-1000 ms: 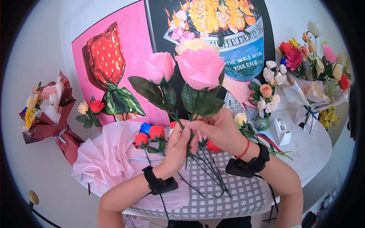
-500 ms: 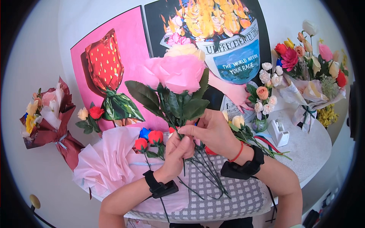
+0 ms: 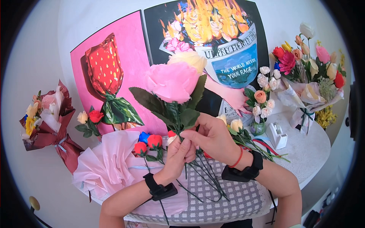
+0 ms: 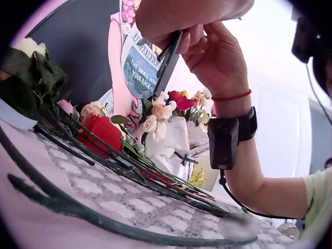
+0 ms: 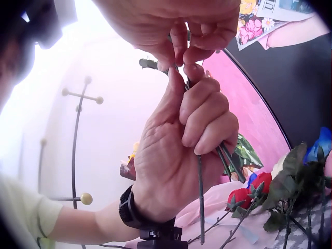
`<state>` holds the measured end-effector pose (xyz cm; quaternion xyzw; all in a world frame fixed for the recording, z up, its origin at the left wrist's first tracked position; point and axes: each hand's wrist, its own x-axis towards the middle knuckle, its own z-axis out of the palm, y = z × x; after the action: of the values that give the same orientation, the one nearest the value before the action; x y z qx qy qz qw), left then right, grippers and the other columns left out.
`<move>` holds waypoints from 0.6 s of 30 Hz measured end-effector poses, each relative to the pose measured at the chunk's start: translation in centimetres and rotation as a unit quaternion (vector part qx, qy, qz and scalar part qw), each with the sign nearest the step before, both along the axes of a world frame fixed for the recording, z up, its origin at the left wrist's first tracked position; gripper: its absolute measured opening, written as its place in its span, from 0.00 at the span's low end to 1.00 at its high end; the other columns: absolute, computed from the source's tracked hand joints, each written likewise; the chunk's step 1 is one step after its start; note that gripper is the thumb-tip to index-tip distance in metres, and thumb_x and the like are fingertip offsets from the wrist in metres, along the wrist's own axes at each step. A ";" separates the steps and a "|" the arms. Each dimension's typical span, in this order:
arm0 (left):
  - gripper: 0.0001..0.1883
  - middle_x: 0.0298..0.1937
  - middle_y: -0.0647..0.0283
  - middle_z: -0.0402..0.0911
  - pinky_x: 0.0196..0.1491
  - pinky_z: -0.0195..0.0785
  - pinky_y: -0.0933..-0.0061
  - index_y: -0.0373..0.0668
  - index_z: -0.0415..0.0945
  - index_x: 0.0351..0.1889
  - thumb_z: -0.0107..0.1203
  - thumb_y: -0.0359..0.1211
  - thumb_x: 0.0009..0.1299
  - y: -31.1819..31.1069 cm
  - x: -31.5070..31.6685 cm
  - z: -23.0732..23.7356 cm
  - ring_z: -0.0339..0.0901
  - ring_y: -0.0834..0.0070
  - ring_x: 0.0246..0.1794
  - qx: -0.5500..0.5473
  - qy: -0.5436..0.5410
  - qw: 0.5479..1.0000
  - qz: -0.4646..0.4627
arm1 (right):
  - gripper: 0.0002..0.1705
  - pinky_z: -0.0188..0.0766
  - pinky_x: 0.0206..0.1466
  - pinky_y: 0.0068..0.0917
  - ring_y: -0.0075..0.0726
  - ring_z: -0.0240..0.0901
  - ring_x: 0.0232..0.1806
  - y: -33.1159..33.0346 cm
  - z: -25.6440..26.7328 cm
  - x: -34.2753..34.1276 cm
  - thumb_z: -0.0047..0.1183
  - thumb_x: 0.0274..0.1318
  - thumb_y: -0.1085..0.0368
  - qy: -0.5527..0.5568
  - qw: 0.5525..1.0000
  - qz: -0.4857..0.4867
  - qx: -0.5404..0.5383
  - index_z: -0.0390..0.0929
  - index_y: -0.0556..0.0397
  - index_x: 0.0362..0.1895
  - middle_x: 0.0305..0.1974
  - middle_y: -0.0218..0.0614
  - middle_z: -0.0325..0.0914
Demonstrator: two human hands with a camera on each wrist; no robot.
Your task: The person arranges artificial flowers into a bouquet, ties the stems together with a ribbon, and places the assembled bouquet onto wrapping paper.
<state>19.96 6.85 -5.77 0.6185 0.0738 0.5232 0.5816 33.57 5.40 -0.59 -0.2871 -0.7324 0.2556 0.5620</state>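
Note:
In the head view a pink rose [image 3: 173, 81] stands upright over the hands, with a cream rose [image 3: 188, 60] behind it and dark green leaves [image 3: 190, 117] below. My left hand [image 3: 178, 154] grips the gathered stems, its fingers wrapped round them. The thumb and fingers of my right hand [image 3: 215, 138] pinch at the stems just above the left hand. From the right wrist view, green stem ends [image 5: 201, 192] hang out below the left hand [image 5: 192, 114], and the two hands' fingertips meet. Part of the stems is hidden behind the fingers.
Several loose red roses [image 3: 154, 141] and a blue one [image 3: 144, 136] lie by pink wrapping paper [image 3: 108, 159] on the table. A tape dispenser [image 3: 277, 135] and a small vase [image 3: 258, 127] stand right. Wrapped bouquets [image 3: 62, 142] flank both sides; paintings [image 3: 133, 49] lean behind.
The rose heads have come lower and shifted left, and two pink heads that showed apart now overlap as one. The hands have moved slightly lower, still at the stems.

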 end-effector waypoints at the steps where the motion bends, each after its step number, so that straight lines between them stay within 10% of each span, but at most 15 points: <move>1: 0.15 0.18 0.74 0.54 0.18 0.40 0.84 0.40 0.62 0.35 0.36 0.42 0.72 -0.1 -0.1 0.1 0.46 0.87 0.14 0.008 0.004 1.000 -0.002 | 0.10 0.64 0.24 0.23 0.27 0.69 0.20 0.2 -0.2 0.0 0.55 0.46 0.63 0.000 1.000 0.001 0.000 0.75 0.58 0.28 0.27 0.37 0.75; 9: 0.17 0.16 0.73 0.52 0.17 0.39 0.83 0.40 0.62 0.36 0.37 0.45 0.71 -0.2 -0.1 0.3 0.45 0.86 0.13 0.046 0.055 0.997 0.013 | 0.07 0.60 0.22 0.13 0.13 0.63 0.21 1.1 -0.3 0.6 0.48 0.53 0.71 0.102 0.974 0.187 -0.076 0.73 0.64 0.33 0.23 0.26 0.72; 18: 0.17 0.19 0.68 0.66 0.21 0.52 0.84 0.39 0.64 0.34 0.37 0.45 0.71 -0.5 0.6 0.3 0.64 0.83 0.17 0.099 0.061 0.979 0.166 | 0.08 0.60 0.16 0.16 0.17 0.65 0.11 0.6 -0.4 0.3 0.50 0.52 0.69 0.107 0.985 0.119 -0.066 0.73 0.64 0.28 0.14 0.31 0.72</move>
<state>20.59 6.36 -5.44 0.6830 0.1586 0.5782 0.4172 33.85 6.00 -1.02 -0.2055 -0.6786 0.3978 0.5823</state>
